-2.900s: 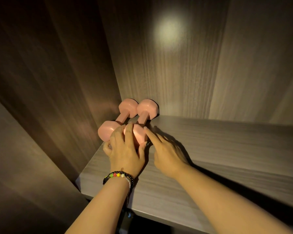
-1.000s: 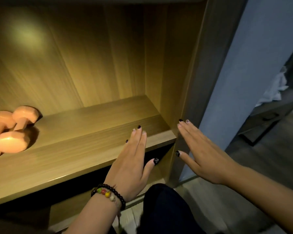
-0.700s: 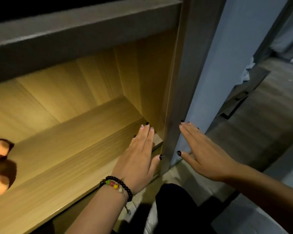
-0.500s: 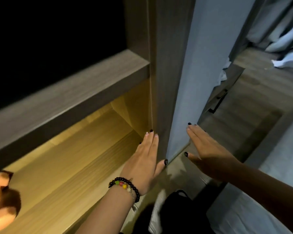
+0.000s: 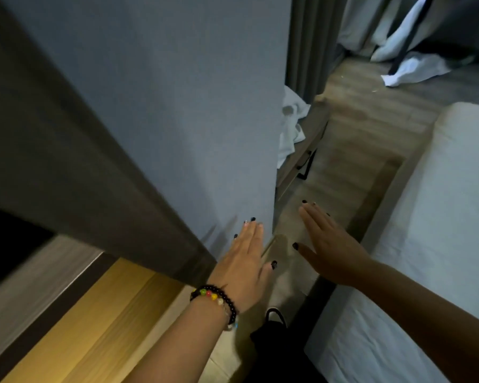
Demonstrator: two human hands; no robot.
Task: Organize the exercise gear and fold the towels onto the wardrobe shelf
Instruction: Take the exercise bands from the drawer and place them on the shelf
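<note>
My left hand [image 5: 246, 264], with a beaded bracelet at the wrist, is flat and holds nothing, in front of the grey wall beside the wardrobe. My right hand [image 5: 329, 250] is spread open over the floor, also holding nothing. The lit wardrobe shelf [image 5: 100, 322] shows at the lower left; the dumbbells are out of view. A crumpled white towel [image 5: 291, 128] lies on a low wooden unit behind the wall's corner. Another white cloth [image 5: 409, 70] lies on the floor at the far right.
A grey wall panel [image 5: 177, 106] fills the middle of the view. A bed with a white sheet [image 5: 426, 244] runs along the right. A strip of wooden floor [image 5: 351, 139] lies between bed and low unit. Curtains [image 5: 310, 37] hang at the back.
My view has swung right, away from the shelf and dumbbells toward the room. Both hands left the dumbbells and stay open in front of me.
</note>
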